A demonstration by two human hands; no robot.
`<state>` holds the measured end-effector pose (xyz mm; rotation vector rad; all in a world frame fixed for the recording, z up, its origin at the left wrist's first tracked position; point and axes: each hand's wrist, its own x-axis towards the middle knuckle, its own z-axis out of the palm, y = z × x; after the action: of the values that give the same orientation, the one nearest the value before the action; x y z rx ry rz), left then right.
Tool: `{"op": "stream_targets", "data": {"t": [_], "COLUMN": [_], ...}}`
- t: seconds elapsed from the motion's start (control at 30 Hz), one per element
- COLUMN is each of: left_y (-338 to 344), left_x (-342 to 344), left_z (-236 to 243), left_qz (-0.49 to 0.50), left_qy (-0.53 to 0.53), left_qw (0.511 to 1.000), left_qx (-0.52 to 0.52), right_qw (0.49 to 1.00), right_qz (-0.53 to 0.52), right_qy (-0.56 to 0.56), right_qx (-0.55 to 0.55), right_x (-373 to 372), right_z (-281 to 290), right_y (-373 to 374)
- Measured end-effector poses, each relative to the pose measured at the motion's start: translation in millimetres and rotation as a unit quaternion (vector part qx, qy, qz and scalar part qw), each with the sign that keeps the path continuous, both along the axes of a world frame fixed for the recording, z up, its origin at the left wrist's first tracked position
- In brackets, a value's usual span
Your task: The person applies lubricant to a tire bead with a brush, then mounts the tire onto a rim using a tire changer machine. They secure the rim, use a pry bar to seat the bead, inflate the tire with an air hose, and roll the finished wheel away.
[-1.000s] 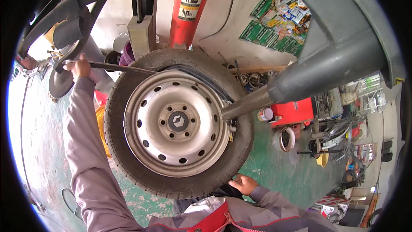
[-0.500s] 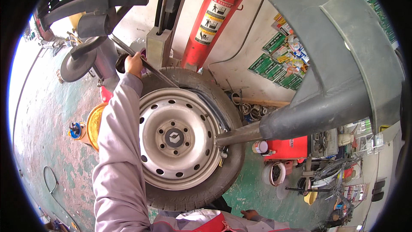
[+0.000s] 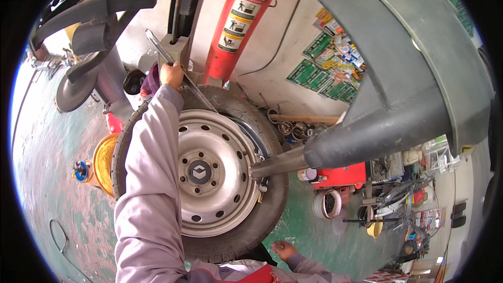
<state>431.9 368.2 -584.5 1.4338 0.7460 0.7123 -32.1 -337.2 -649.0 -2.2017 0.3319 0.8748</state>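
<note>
A tyre (image 3: 251,106) lies flat around a silver steel rim (image 3: 222,204) with round holes and a dark centre cap (image 3: 199,173). My left hand (image 3: 171,74) is closed around a long metal tyre lever (image 3: 157,44). The lever slants over the tyre's far side, and its lower end meets the rim's edge. A tyre changer's mounting arm (image 3: 277,163) reaches in from the right to the rim's right edge. My right hand (image 3: 283,250) is off the tyre's near right side, fingers loosely bent and apart, holding nothing. My left sleeve covers part of the tyre's left.
A large grey machine arm (image 3: 387,131) spans the right side. Behind the tyre stands a red cylinder (image 3: 236,21) with warning labels. Dark machine arms (image 3: 105,8) hang at far left. A yellow-topped tub (image 3: 106,162) sits left of the tyre. Buckets (image 3: 327,204) and a red box (image 3: 340,176) stand right.
The lever has swung steeper, its top end moving right and away from me, with my left hand still around it. My right hand has come further into view. The whole view has shifted slightly.
</note>
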Motion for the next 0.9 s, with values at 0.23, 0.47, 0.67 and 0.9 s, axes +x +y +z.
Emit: {"op": "stream_targets", "data": {"t": [0.23,0.47,0.67,0.9], "left_y": [-50.6,-111.0,-136.8,-164.4], "left_x": [29.1,33.4,55.3,65.5], "left_z": [12.3,39.3,17.3,-1.4], "left_qz": [-0.092,-0.105,-0.075,-0.172], "left_qy": [0.028,-0.02,-0.005,-0.045], "left_qw": [0.995,0.993,0.996,0.982], "left_qx": [-0.013,-0.057,0.042,-0.059], "right_qw": [0.977,0.946,0.954,0.965], "right_qz": [-0.126,-0.128,-0.099,-0.153], "right_qy": [0.144,0.231,0.206,0.156], "right_qx": [-0.095,-0.187,-0.193,-0.142], "right_x": [-117.3,-186.5,-205.2,-228.7], "right_z": [2.1,53.5,54.3,23.6], "right_y": [-38.0,-32.3,-7.1,-7.6]}}
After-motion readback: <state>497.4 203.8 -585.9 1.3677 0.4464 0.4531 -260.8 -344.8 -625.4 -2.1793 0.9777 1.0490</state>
